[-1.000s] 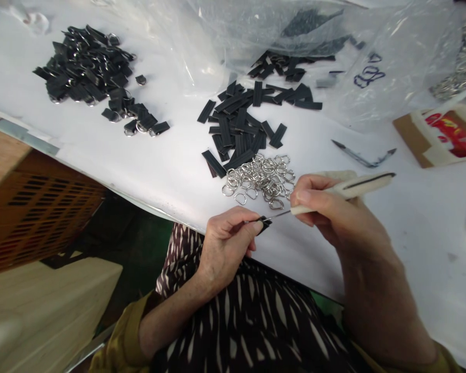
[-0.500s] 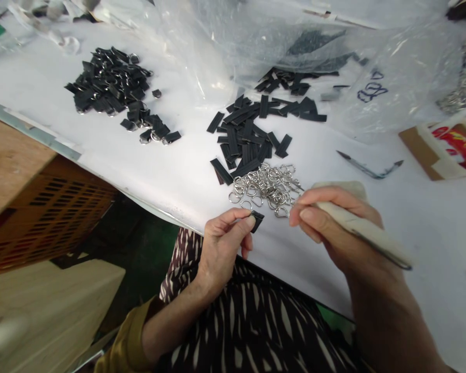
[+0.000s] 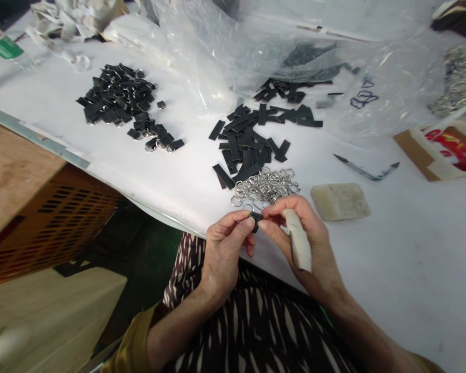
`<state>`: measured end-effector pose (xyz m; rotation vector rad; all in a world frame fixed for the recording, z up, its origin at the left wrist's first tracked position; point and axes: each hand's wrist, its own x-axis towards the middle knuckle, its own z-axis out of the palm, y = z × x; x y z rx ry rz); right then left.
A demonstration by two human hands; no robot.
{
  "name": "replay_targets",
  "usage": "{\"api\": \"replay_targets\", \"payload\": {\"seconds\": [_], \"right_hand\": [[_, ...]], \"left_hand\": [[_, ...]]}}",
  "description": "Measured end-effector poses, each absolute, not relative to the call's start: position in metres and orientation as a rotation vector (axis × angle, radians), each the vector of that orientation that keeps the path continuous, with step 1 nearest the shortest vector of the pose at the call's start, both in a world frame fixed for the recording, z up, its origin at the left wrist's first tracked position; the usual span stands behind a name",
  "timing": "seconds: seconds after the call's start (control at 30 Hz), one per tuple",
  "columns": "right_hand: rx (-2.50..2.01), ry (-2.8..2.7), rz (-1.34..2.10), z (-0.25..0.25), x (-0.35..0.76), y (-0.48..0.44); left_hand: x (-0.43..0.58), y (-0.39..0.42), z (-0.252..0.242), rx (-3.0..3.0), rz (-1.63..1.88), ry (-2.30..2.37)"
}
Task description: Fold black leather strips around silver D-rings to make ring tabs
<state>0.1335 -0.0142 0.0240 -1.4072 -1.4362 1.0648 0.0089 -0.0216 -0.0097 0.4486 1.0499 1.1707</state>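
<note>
My left hand [image 3: 227, 248] pinches a small folded black strap piece [image 3: 256, 219] between thumb and fingers, close to the table's front edge. At the strap's other side, the fingertips of my right hand [image 3: 310, 238] meet it. A tool with a pale wrapped handle [image 3: 298, 241] lies in my right hand's grip; its working end is hidden. Just beyond the hands lies a heap of silver D-rings [image 3: 270, 185]. Behind that is a pile of flat black strap pieces [image 3: 244, 142]. Further left sits a heap of black straps with rings fitted [image 3: 118, 96].
A pale, worn block [image 3: 340, 201] lies right of my right hand. Beyond it are a dark-tipped, bent metal tool [image 3: 367, 168] and an open red-and-white box [image 3: 446, 150]. Clear plastic bags [image 3: 213, 67] spread across the back. An orange crate [image 3: 50, 217] stands below the table at left.
My right hand has moved left and in to the strap, bringing the wrapped-handle tool along and uncovering the pale block. My left hand keeps its pinch; the view has shifted slightly.
</note>
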Motion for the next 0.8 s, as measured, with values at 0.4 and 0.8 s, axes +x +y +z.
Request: {"api": "replay_targets", "payload": {"seconds": [0.4,0.8], "right_hand": [[-1.365,-1.499,0.996,0.023,0.136,-0.010],[-1.347,-1.541,1.153,0.026,0.145,-0.006]], "left_hand": [[0.002,-0.016,0.001,0.751,1.075,1.193],[-0.005,-0.011,0.000,0.886,0.931,1.157]]}}
